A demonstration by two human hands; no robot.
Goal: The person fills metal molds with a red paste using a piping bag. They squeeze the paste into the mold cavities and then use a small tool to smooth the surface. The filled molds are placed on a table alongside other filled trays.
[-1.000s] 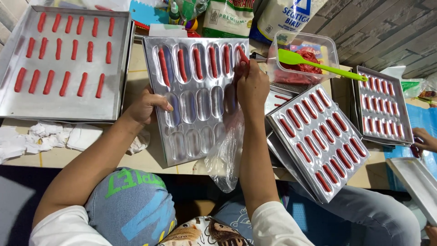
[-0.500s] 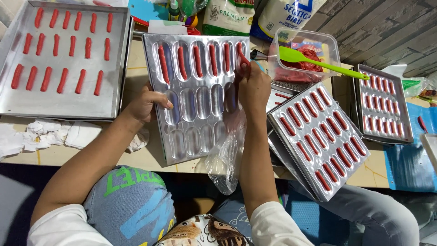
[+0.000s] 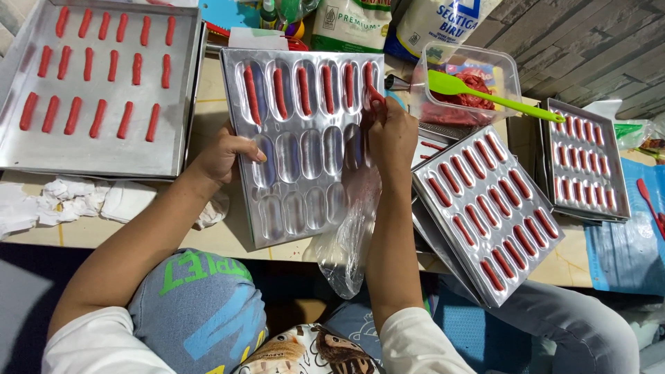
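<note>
Aluminium mould tray point(image 3: 305, 149) with oval hollows lies tilted on the table edge point(image 3: 222, 239) in front of the seated person. Its far row carries six red dough strips point(image 3: 301, 90); the two nearer rows are unfilled. The left hand point(image 3: 225, 156) grasps the tray's left edge, thumb lying over the rim onto the metal. The right hand point(image 3: 391, 135) is clenched round a clear plastic piping bag point(image 3: 350, 235), with the bag's tip at the rightmost hollow of the far row; the slack of the bag hangs down past the tray's near right corner.

Further observations: a flat baking tray point(image 3: 97, 156) at far left holds two rows of red strips. To the right, a second mould tray point(image 3: 488, 211), fully filled, rests tilted atop other trays. A third filled tray point(image 3: 585, 166) sits further right. A clear plastic tub point(image 3: 509, 73) with red dough stands behind, a green spatula point(image 3: 485, 93) laid across it. Crumpled white tissue point(image 3: 76, 204) lies near the left edge. Flour bags point(image 3: 350, 24) stand at the far side.
</note>
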